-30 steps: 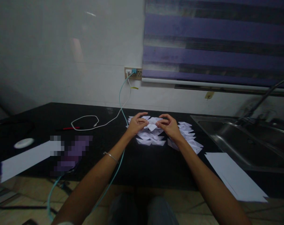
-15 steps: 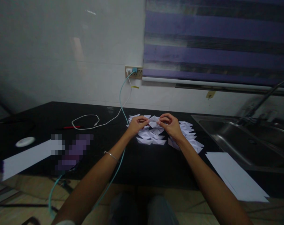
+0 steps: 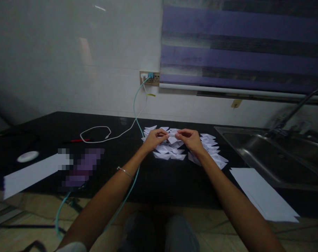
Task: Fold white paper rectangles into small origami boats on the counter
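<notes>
Between my two hands is a small folded white paper (image 3: 172, 137), pinched at its left side by my left hand (image 3: 155, 139) and at its right side by my right hand (image 3: 191, 139). Fingers of both hands are closed on it. Beneath and around it lie several white folded paper boats (image 3: 169, 154) in rows on the black counter. More paper boats (image 3: 210, 147) stand in a column to the right, partly covered by my right hand and wrist. The paper's lower tip points towards me.
White paper sheets (image 3: 261, 196) lie at the counter's right front, beside a steel sink (image 3: 253, 157). On the left are a paper strip (image 3: 33, 175), a blurred purple object (image 3: 85, 166), a white disc (image 3: 28, 156), a red pen (image 3: 80, 140) and a white cable (image 3: 122, 134). A teal cable (image 3: 135, 182) passes behind my left forearm.
The folded paper has turned in my fingers: its peak pointed up before, and now a tip points down towards me. My right-hand fingers have shifted along its edge. The view has tilted slightly.
</notes>
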Available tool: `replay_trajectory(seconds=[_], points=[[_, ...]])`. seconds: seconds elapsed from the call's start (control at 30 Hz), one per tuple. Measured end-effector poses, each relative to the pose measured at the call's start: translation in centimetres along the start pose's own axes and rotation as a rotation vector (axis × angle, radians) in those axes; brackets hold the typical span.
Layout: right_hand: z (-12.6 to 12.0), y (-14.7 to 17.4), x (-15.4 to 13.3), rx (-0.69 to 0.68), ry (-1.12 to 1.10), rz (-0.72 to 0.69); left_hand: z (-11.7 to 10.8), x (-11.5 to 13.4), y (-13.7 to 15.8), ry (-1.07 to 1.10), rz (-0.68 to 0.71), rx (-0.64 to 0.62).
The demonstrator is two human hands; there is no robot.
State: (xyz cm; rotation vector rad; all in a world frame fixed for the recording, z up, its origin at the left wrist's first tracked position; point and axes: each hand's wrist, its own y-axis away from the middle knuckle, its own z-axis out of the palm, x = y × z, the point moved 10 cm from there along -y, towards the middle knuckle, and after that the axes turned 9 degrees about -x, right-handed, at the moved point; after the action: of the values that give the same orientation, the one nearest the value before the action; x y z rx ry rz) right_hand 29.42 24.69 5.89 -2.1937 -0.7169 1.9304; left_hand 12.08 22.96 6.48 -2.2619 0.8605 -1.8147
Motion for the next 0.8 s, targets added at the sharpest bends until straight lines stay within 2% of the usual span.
replay_trajectory(seconds=[0.13, 0.27, 0.33, 0.43, 0.63, 0.8], points=[[0.9, 0.3, -1.0, -0.028, 0.029, -0.037, 1.6, 0.2, 0.0, -0.062, 0.033, -0.125], [2.9, 0.6, -1.9, -0.127, 0.039, -0.067, 2.4, 1.6, 0.2, -0.308, 0.152, -0.153], [3.3, 0.6, -1.8, -0.137, 0.032, -0.063, 2.7, 1.9, 0.3, -0.358, 0.186, -0.173], [3.2, 0.7, -1.5, -0.128, -0.007, -0.036, 2.7, 2.1, 0.3, -0.348, 0.195, -0.182], [3.5, 0.8, -0.5, -0.234, -0.091, 0.073, 2.8, 2.0, 0.4, -0.320, 0.217, -0.138], [2.7, 0.5, -0.4, -0.180, -0.060, 0.051, 2.3, 1.5, 0.1, -0.256, 0.193, -0.083]])
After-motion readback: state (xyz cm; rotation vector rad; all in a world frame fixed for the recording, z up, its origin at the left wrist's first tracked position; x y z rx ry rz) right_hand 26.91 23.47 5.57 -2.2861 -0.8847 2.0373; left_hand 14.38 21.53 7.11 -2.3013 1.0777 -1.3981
